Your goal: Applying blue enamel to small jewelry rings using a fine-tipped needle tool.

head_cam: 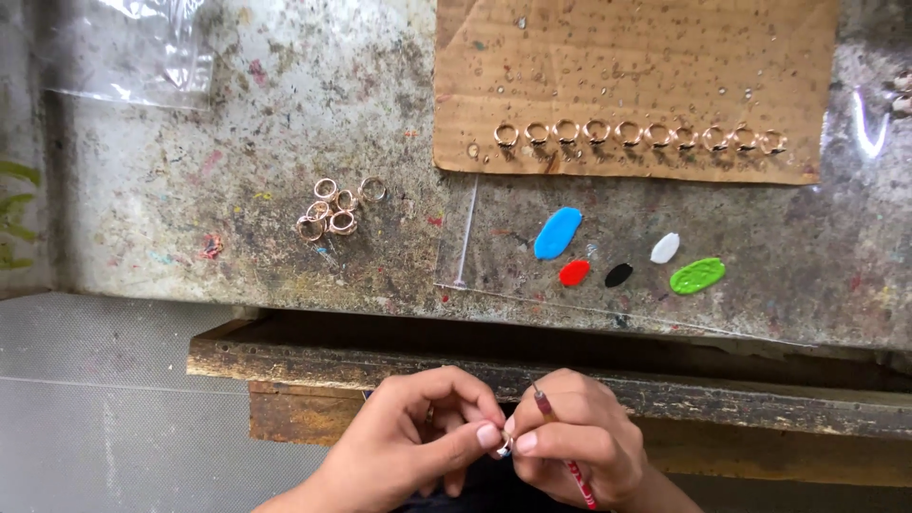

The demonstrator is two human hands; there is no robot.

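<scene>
My left hand (418, 442) pinches a small ring (503, 444) between thumb and forefinger, low in the head view, in front of the bench edge. My right hand (570, 442) grips a thin red-handled brush (560, 446), its tip touching the ring. On the bench lie blobs of paint: blue (557, 233), red (574, 274), black (618, 275), white (665, 248) and green (696, 275). A loose pile of copper-coloured rings (334, 209) sits to the left. Several more rings (636, 133) stand in a row on a cardboard sheet (636, 57).
The worn, paint-stained bench top (237, 114) fills the upper view. A clear plastic bag (133, 47) lies at the back left. A rusty wooden ledge (760, 404) runs under the bench edge. Grey floor (95, 408) shows at lower left.
</scene>
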